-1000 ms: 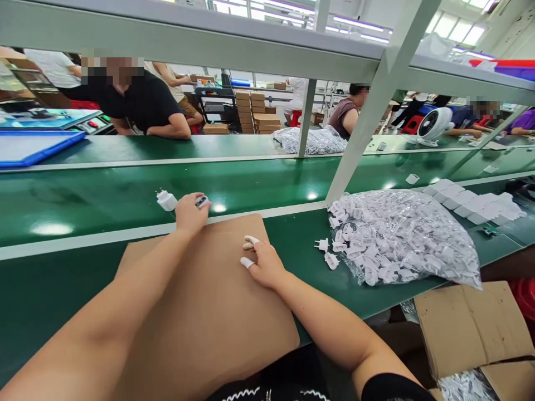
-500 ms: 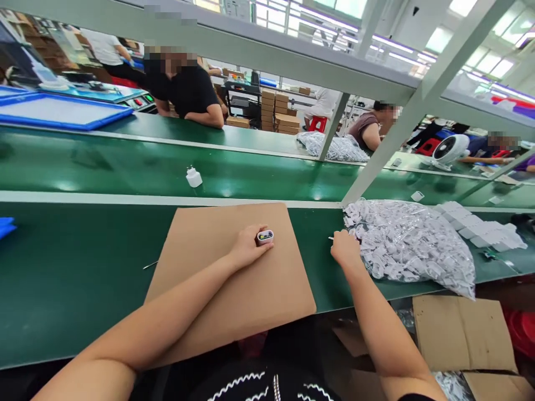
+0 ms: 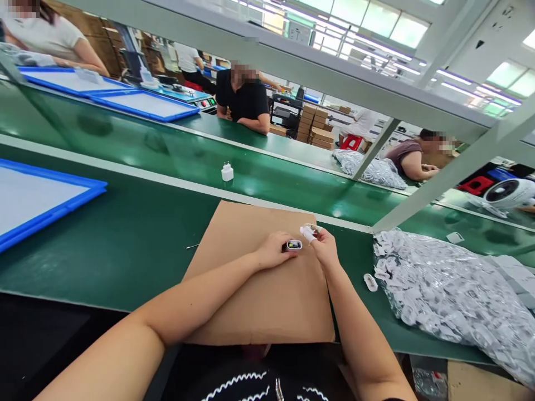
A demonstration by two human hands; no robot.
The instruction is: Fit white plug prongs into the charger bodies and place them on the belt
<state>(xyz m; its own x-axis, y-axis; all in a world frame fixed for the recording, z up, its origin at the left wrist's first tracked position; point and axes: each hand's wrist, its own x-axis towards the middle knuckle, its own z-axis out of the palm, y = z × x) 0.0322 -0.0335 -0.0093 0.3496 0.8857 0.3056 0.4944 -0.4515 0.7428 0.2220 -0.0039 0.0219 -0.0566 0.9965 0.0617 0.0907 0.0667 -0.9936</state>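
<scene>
My left hand is closed around a white charger housing; its open end faces right and shows circuit parts inside. Just to the right, my right hand pinches a small white plastic piece, likely a charger end cover. A narrow gap separates the two pieces. Both hands are over the brown cardboard sheet. Right of the cardboard, a loose white plastic cover lies beside a clear bag of many white plastic parts.
A white plug charger stands on the green conveyor belt ahead. A blue-framed tray lies at left, and a thin metal tool by the cardboard's left edge. A slanted grey post rises behind the bag. Co-workers sit across the line.
My right hand has come left from the bag's edge to beside the left hand, carrying a white piece. My left hand still holds the housing. The view has turned left.
</scene>
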